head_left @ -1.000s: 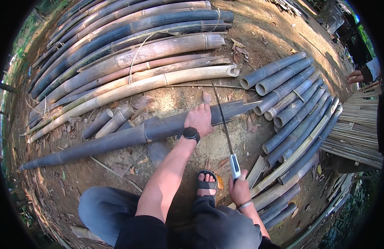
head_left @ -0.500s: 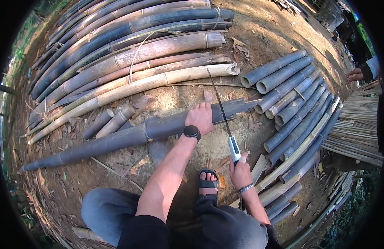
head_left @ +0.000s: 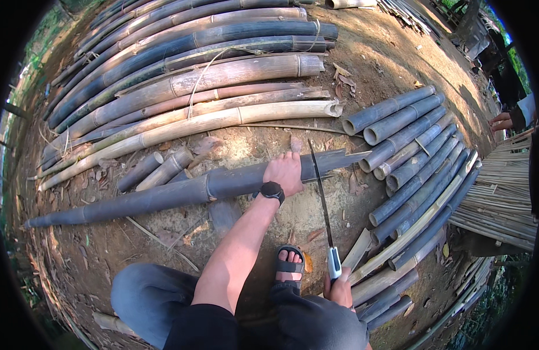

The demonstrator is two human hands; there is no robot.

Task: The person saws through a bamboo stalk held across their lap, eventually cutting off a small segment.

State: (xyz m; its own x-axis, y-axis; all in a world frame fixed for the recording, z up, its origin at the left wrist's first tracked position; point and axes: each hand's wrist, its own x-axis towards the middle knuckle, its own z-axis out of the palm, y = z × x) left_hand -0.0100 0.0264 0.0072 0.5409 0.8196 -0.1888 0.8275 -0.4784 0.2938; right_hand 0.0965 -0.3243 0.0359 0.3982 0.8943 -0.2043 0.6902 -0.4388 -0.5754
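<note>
Pole in hand: I see a long dark bamboo pole (head_left: 164, 195) lying across bare dirt, thin end far to my left, split jagged end pointing right, just short of the cut sections.
Left hand: my left hand (head_left: 284, 172) lies on top of the pole near its split end, fingers curled over the far side, pressing it down; a black watch (head_left: 272, 191) sits on the wrist.
Right hand: my right hand (head_left: 340, 289) is closed around the pale handle of a long knife (head_left: 322, 201), low in the view beside my knee.
Blade: the thin blade runs up and slightly left from the handle, and its tip crosses the pole just right of my left hand; I cannot tell whether the edge bites into the wood.
Foot: 1 sandalled foot (head_left: 290, 262) rests on the dirt between the 2 forearms, near the pole.
Right edge: a row of short cut bamboo sections (head_left: 409, 151) lies fanned close to the pole's split end, with a heap of thin splints (head_left: 497, 198) beyond.
Far edge: a stack of long bamboo poles (head_left: 193, 70) lies past the pole, with 2 short offcuts (head_left: 155, 169) in between.
Open room: bare dirt (head_left: 164, 239) lies between the pole and my knees, to the left of my arm.
Other person: a hand (head_left: 501, 121) shows at the far right rim, well apart.
</note>
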